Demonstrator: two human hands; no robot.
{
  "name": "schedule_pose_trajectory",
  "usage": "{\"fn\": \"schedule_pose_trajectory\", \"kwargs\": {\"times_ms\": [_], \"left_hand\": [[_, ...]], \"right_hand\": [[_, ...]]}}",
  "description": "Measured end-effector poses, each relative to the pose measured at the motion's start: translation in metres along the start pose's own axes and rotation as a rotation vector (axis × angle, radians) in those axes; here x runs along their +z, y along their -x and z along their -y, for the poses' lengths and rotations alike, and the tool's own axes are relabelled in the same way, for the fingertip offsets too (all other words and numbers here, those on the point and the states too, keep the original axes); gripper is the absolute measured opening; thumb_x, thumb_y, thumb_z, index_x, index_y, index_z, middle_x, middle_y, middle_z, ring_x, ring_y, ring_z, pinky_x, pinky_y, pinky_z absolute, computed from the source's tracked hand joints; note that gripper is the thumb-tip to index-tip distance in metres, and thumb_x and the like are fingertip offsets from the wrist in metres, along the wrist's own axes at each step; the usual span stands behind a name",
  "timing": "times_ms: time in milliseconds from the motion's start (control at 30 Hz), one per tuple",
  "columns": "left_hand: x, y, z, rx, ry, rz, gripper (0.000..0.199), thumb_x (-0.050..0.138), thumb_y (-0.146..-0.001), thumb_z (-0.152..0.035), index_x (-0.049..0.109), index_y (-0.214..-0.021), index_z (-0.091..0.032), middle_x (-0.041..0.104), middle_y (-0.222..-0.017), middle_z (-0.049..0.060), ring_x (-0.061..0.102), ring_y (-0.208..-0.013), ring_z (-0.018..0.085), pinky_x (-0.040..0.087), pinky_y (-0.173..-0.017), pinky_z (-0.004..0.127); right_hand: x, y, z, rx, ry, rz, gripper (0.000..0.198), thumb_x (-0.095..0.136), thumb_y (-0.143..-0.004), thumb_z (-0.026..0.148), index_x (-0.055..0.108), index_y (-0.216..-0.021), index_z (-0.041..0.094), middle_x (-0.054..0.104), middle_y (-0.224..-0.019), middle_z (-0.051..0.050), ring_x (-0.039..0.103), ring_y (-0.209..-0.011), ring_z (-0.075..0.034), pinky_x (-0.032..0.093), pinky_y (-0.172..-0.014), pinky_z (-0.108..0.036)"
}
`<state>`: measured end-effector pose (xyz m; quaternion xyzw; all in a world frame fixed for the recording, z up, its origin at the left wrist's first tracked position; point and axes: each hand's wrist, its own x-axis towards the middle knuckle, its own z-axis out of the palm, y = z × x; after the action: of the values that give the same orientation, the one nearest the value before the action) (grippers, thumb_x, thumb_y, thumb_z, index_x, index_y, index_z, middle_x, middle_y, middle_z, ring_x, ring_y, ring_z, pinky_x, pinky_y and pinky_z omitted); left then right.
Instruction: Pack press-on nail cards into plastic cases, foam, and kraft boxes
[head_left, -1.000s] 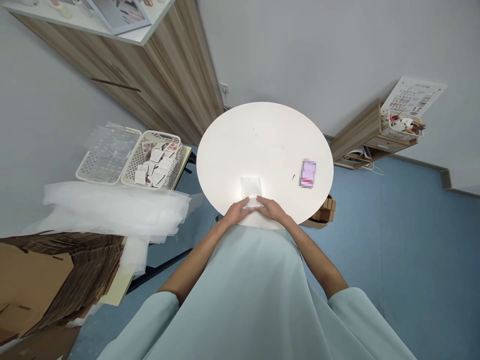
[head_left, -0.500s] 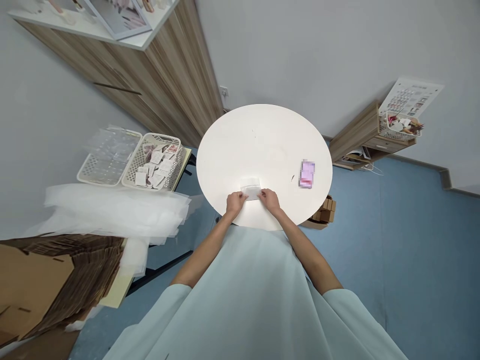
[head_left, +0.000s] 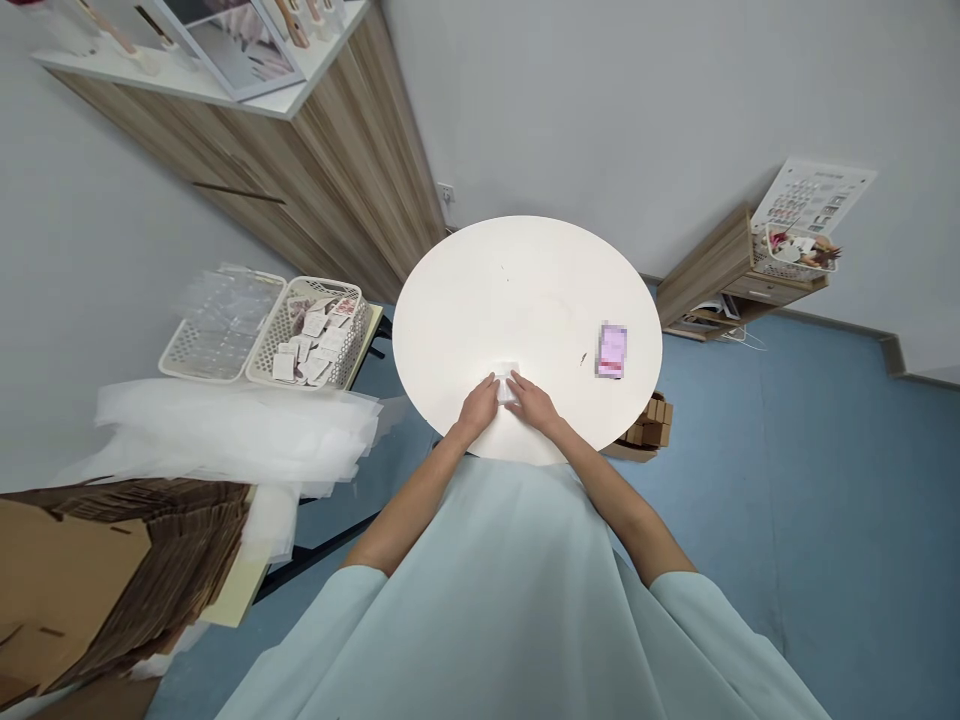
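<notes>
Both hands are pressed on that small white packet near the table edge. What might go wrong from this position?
1. The white packet sits close to the near rim of the round table; under the left hand and right hand it may slide off toward the lap.
2. It is white on white and mostly covered by fingers, so a skewed fold may go unnoticed.
3. The pink item lies beside the right forearm's path; a sweep might knock it.

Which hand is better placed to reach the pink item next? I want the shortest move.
The right hand. The pink item lies on the white round table to the right of both hands, nearer that one. The left hand would have to cross over the small white piece.
</notes>
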<state>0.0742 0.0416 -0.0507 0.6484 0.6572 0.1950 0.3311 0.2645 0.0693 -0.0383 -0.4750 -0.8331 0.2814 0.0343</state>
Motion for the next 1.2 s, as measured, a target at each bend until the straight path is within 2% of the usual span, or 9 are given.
{"fn": "schedule_pose_trajectory", "kwargs": {"times_ms": [200,433,633,700,800,900,1000,1100,1200], "left_hand": [[0.004,0.045,0.012,0.139,-0.092,0.162,0.064,0.068,-0.092,-0.032,0.057,-0.153,-0.017,0.041,-0.171,0.013,0.046,-0.155,0.029,0.041,-0.127,0.043],[-0.002,0.061,0.012,0.017,0.007,0.211,0.066,0.074,-0.089,-0.038,0.061,-0.151,-0.023,0.052,-0.165,0.008,0.055,-0.148,0.030,0.044,-0.123,0.041],[-0.025,0.027,-0.001,-0.142,0.084,0.160,0.038,0.066,-0.095,-0.054,0.082,-0.113,-0.024,0.083,-0.109,0.007,0.075,-0.104,0.030,0.055,-0.091,0.035],[-0.026,0.015,-0.005,-0.243,0.045,0.135,0.037,0.065,-0.096,-0.055,0.080,-0.089,-0.022,0.079,-0.085,0.007,0.072,-0.084,0.027,0.052,-0.075,0.033],[-0.022,0.002,-0.008,-0.388,-0.020,0.082,0.039,0.070,-0.093,-0.052,0.066,-0.070,-0.021,0.071,-0.073,0.005,0.065,-0.072,0.023,0.044,-0.065,0.031],[-0.014,-0.007,-0.009,-0.437,-0.058,0.034,0.034,0.070,-0.093,-0.048,0.062,-0.071,-0.023,0.068,-0.073,0.005,0.065,-0.075,0.023,0.042,-0.067,0.031],[-0.008,-0.009,-0.011,-0.459,-0.074,0.010,0.030,0.068,-0.095,-0.048,0.063,-0.080,-0.023,0.070,-0.080,0.007,0.068,-0.084,0.026,0.045,-0.074,0.033],[-0.006,-0.006,-0.011,-0.468,-0.067,-0.047,0.028,0.070,-0.094,-0.049,0.064,-0.096,-0.021,0.073,-0.102,0.012,0.069,-0.100,0.029,0.048,-0.085,0.035],[-0.007,0.002,-0.009,-0.524,-0.023,-0.128,0.043,0.075,-0.090,-0.051,0.060,-0.115,-0.019,0.069,-0.123,0.017,0.068,-0.112,0.029,0.049,-0.093,0.037]], "right_hand": [[0.019,0.047,-0.002,-0.093,0.075,-0.017,0.057,0.060,-0.105,0.029,0.049,-0.160,0.017,0.040,-0.171,-0.018,0.049,-0.152,-0.033,0.048,-0.120,-0.049],[0.007,0.065,-0.013,-0.152,-0.026,0.022,0.052,0.054,-0.109,0.046,0.055,-0.155,0.022,0.050,-0.166,-0.013,0.058,-0.144,-0.031,0.050,-0.117,-0.048],[-0.010,0.037,-0.006,0.087,-0.202,-0.021,0.042,0.040,-0.113,0.050,0.063,-0.142,0.031,0.078,-0.126,-0.003,0.074,-0.105,-0.023,0.057,-0.091,-0.035],[-0.011,0.024,-0.003,0.144,-0.219,-0.036,0.038,0.041,-0.113,0.049,0.064,-0.134,0.028,0.079,-0.113,-0.003,0.072,-0.094,-0.022,0.054,-0.082,-0.032],[-0.010,0.006,0.001,0.248,-0.195,-0.044,0.031,0.046,-0.111,0.045,0.065,-0.120,0.023,0.075,-0.105,-0.004,0.068,-0.089,-0.021,0.049,-0.077,-0.030],[-0.009,-0.008,0.003,0.347,-0.157,-0.038,0.027,0.051,-0.110,0.042,0.065,-0.119,0.020,0.072,-0.111,-0.007,0.067,-0.093,-0.022,0.050,-0.079,-0.031],[-0.013,-0.019,0.005,0.396,-0.119,-0.071,0.042,0.060,-0.106,0.037,0.055,-0.144,0.020,0.065,-0.133,-0.014,0.066,-0.108,-0.025,0.053,-0.085,-0.034],[-0.019,-0.027,0.008,0.276,-0.052,-0.085,0.061,0.064,-0.102,0.025,0.043,-0.160,0.022,0.053,-0.154,-0.017,0.055,-0.133,-0.029,0.053,-0.098,-0.038],[-0.023,-0.031,0.011,0.118,0.017,-0.026,0.050,0.058,-0.102,0.013,0.056,-0.151,0.024,0.056,-0.152,-0.014,0.049,-0.139,-0.030,0.047,-0.110,-0.042]]}}
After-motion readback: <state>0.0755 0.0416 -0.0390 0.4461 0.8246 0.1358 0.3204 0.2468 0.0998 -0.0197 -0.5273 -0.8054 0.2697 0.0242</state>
